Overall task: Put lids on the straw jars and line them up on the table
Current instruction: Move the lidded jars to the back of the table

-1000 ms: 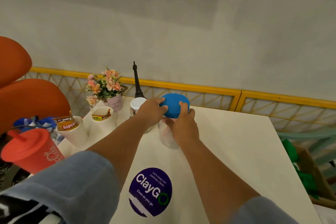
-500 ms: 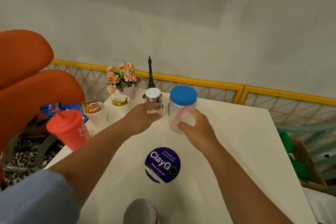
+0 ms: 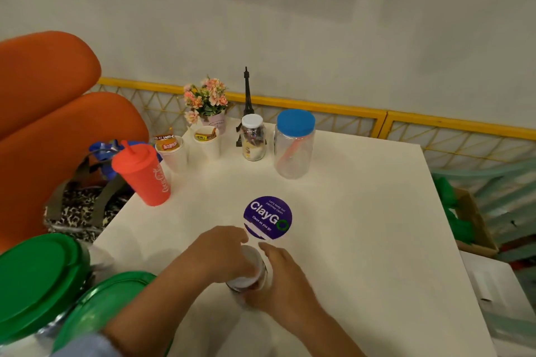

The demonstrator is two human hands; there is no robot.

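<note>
1. Near the front edge of the white table, from my head camera, both my hands close around a small jar with a pale lid; it is blurred, so I cannot tell what is inside.
2. My left hand curls over the lid from the left, and my right hand holds the jar from the right, fingers narrow around it.
3. At the far side stands a clear jar with a blue lid; it holds an orange straw, leaning.
4. Just beside it, on the left, a smaller jar with a white lid holds mixed coloured things.
5. Further left are two white paper cups with packets inside and a red tumbler with its lid on.
6. Two green lids lie at my lower left.
</note>
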